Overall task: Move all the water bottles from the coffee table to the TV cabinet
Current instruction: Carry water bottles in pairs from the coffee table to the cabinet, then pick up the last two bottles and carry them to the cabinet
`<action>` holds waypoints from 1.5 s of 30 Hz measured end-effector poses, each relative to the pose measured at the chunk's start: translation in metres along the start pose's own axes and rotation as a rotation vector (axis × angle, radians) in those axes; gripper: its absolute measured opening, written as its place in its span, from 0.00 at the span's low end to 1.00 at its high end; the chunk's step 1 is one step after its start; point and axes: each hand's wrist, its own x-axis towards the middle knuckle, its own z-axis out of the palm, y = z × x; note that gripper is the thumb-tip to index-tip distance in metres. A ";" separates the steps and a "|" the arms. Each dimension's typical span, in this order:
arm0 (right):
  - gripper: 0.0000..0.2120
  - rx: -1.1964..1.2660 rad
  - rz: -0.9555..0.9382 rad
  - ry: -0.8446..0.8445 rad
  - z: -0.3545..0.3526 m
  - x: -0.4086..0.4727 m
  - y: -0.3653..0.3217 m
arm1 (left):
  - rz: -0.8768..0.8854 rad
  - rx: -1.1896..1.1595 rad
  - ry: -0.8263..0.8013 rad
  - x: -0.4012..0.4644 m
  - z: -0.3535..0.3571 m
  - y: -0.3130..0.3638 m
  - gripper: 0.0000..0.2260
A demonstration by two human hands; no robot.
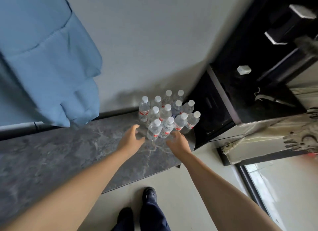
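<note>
Twelve or so water bottles (169,112), white-capped and red-labelled, stand upright in a tight cluster on the dark marbled cabinet top (68,155), packed toward its right end against the grey wall (146,41); the count is hard to swear to, since the back ones overlap. Both bare arms are stretched out over the slab. At the cluster's seven o'clock the left hand (131,138) hovers with fingers spread and curled, empty, just beside the nearest bottle (154,130) though I cannot tell if it touches. At five o'clock the right hand (178,142) sits the same way, fingers loosely open, close by the second front bottle (167,127), gripping nothing. Off at ten o'clock from the bottles a blue cloth (48,58) hangs down the wall. At two o'clock stands black furniture (258,67). Down at six o'clock, dark shoes (149,194) on pale floor (180,187).
</note>
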 end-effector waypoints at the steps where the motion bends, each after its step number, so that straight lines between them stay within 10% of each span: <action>1: 0.23 -0.019 -0.021 -0.015 -0.001 -0.010 -0.009 | 0.011 0.024 -0.001 -0.009 -0.012 0.003 0.24; 23: 0.18 -0.788 -0.782 -0.313 0.077 -0.134 -0.174 | -0.193 -0.034 0.433 -0.188 -0.169 -0.041 0.13; 45: 0.18 -0.996 -1.721 -0.750 0.311 -0.563 -0.161 | -0.838 -0.143 1.184 -0.668 -0.195 -0.200 0.12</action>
